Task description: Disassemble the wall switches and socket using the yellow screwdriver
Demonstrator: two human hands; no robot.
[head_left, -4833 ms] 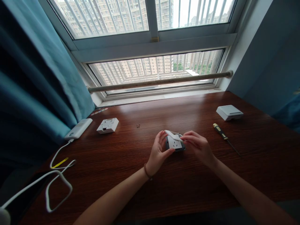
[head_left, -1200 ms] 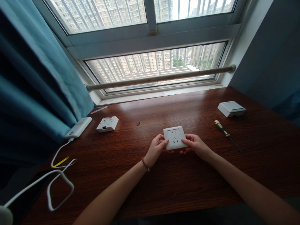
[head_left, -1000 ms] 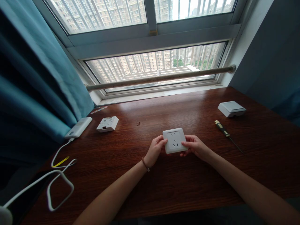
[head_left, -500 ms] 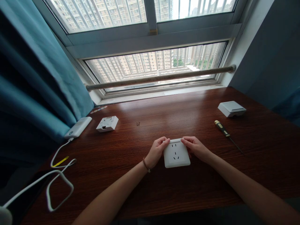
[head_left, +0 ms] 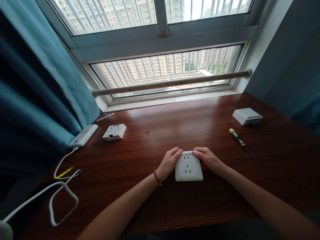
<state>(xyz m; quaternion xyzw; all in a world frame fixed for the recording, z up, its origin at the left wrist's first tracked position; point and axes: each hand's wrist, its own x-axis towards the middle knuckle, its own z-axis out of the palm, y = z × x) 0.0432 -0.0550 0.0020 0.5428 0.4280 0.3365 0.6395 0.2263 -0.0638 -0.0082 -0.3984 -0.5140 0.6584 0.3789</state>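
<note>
Between my hands is a white wall socket (head_left: 189, 170), its slotted face tilted up toward me. My left hand (head_left: 170, 161) grips the upper left corner, thumb on the front. On the opposite upper corner, my right hand (head_left: 208, 160) holds on in the same way. The fingers behind the plate are mostly hidden. Both thumbs press near the top edge. The back of the socket cannot be seen.
Two small screws (head_left: 147, 132) lie beyond my left hand. A white mounting box (head_left: 114, 132) and a white power bank (head_left: 83, 136) with a cable (head_left: 63, 185) are at left. A screwdriver (head_left: 237, 137) and another white box (head_left: 247, 116) lie at right on the wooden table (head_left: 140, 200).
Earlier a white cover piece was held over the socket's dark-backed body; now the full white face shows. The socket has come closer and tilted, and both hands have shifted to its top corners.
</note>
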